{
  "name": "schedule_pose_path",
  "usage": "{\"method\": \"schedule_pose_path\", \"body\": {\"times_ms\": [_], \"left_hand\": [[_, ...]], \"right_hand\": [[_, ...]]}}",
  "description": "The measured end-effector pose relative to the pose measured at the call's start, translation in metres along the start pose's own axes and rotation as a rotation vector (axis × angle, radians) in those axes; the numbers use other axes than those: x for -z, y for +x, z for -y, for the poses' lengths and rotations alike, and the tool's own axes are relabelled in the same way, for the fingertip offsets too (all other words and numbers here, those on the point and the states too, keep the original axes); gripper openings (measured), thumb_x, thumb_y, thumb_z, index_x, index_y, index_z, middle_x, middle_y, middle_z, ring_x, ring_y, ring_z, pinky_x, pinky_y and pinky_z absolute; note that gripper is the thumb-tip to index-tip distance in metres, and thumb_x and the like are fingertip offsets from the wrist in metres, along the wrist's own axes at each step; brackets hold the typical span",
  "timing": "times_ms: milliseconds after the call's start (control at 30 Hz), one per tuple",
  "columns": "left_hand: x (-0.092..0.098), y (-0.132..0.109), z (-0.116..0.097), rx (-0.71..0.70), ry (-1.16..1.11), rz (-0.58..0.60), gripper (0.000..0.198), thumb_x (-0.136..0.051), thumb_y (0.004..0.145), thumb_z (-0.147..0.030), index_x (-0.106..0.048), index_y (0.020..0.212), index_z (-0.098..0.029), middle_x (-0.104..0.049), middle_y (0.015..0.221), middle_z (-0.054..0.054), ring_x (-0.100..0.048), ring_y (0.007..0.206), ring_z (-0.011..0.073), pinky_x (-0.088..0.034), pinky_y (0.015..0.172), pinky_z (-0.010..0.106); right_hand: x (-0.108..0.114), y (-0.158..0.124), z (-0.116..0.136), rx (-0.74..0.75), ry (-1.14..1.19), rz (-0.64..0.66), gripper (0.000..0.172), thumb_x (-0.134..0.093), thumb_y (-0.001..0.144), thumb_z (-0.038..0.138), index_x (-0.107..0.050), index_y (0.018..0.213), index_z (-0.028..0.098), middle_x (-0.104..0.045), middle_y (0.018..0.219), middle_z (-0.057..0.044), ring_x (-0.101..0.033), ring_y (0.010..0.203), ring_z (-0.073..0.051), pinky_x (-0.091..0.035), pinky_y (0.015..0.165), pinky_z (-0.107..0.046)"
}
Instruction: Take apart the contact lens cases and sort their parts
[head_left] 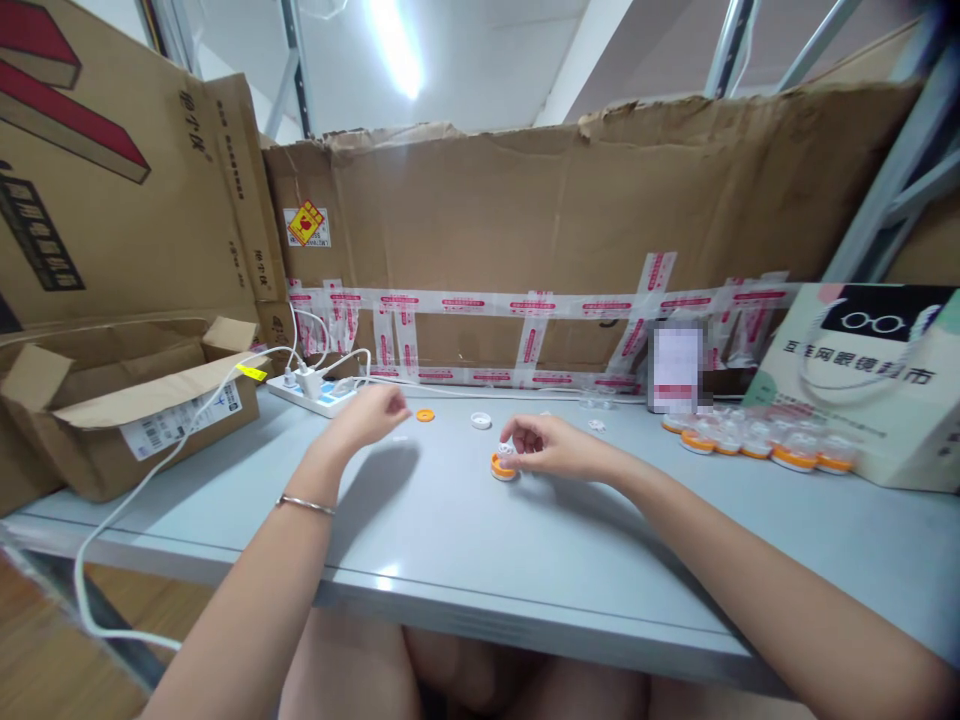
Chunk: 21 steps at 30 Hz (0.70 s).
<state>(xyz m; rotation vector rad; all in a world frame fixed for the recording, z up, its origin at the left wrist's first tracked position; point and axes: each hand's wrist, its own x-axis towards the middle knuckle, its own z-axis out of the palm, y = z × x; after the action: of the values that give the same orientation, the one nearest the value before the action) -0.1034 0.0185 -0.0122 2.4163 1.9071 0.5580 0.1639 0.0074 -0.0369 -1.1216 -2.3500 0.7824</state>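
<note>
My right hand has its thumb and fingertips closed around a small white piece on top of a round orange-and-white base, which rests on the table. My left hand is raised over the table's left part, its fingers curled together; whatever may be between them is hidden. Just right of those fingertips lies a flat orange ring. A shallow white round part sits between the two hands, farther back. Behind my right hand are small clear pieces.
Several clear-topped round pieces with orange bases stand at right, by a phone and a paper bag. A power strip with white cables and an open carton occupy the left. Tall cardboard backs the table.
</note>
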Motion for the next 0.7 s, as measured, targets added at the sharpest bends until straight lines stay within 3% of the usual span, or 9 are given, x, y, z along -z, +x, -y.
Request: {"method": "schedule_pose_path", "body": {"times_ms": [100,167,233,400,567,700], "left_hand": [[-0.017,-0.008,-0.043,-0.273,-0.336,0.137,0.033,-0.055,0.069,-0.040,-0.056,0.093,-0.017,-0.059,0.094,0.005,-0.054,0.082,0.0143,-0.042,0.067,0.022],[-0.032,-0.011,-0.065,-0.401,-0.394,0.215,0.042,-0.061,0.064,-0.042,-0.055,0.097,-0.017,-0.058,0.098,0.005,-0.053,0.083,0.0149,-0.041,0.067,0.023],[-0.045,-0.012,-0.077,-0.443,-0.396,0.257,0.037,-0.062,0.063,-0.041,-0.057,0.089,-0.015,-0.059,0.087,0.004,-0.053,0.076,0.0145,-0.040,0.064,0.023],[-0.059,0.002,-0.079,-0.364,-0.470,0.341,0.031,-0.061,0.065,-0.038,-0.056,0.081,-0.012,-0.058,0.071,0.001,-0.050,0.063,0.0119,-0.038,0.056,0.022],[-0.057,0.027,-0.076,-0.478,-0.499,0.502,0.032,-0.065,0.060,-0.035,-0.055,0.080,-0.013,-0.056,0.071,0.000,-0.050,0.063,0.0109,-0.038,0.056,0.021],[-0.060,0.033,-0.075,-0.537,-0.540,0.515,0.030,-0.064,0.062,-0.035,-0.054,0.080,-0.013,-0.053,0.069,-0.001,-0.048,0.062,0.0096,-0.037,0.055,0.020]], "right_hand": [[-0.004,0.002,-0.001,0.010,0.023,0.017,0.022,-0.055,0.071,0.035,-0.052,0.082,0.016,-0.051,0.065,0.002,-0.044,0.059,-0.010,-0.035,0.053,-0.022],[-0.007,0.002,0.000,0.033,0.030,0.023,0.018,-0.052,0.072,0.033,-0.052,0.080,0.016,-0.052,0.066,0.001,-0.045,0.059,-0.010,-0.036,0.054,-0.022],[-0.008,0.003,0.001,0.044,0.034,0.026,0.016,-0.052,0.072,0.030,-0.051,0.078,0.016,-0.052,0.065,0.001,-0.046,0.059,-0.010,-0.036,0.054,-0.022],[-0.009,0.004,0.000,0.044,0.003,-0.014,0.010,-0.052,0.069,0.024,-0.051,0.074,0.016,-0.052,0.061,0.003,-0.046,0.057,-0.010,-0.035,0.052,-0.021],[-0.008,0.006,-0.004,0.029,-0.018,-0.030,0.010,-0.051,0.066,0.019,-0.051,0.076,0.017,-0.049,0.058,0.004,-0.044,0.054,-0.009,-0.034,0.050,-0.020],[-0.009,0.007,-0.008,0.008,-0.027,-0.071,0.010,-0.051,0.067,0.019,-0.051,0.077,0.017,-0.050,0.060,0.004,-0.045,0.055,-0.010,-0.034,0.049,-0.020]]}}
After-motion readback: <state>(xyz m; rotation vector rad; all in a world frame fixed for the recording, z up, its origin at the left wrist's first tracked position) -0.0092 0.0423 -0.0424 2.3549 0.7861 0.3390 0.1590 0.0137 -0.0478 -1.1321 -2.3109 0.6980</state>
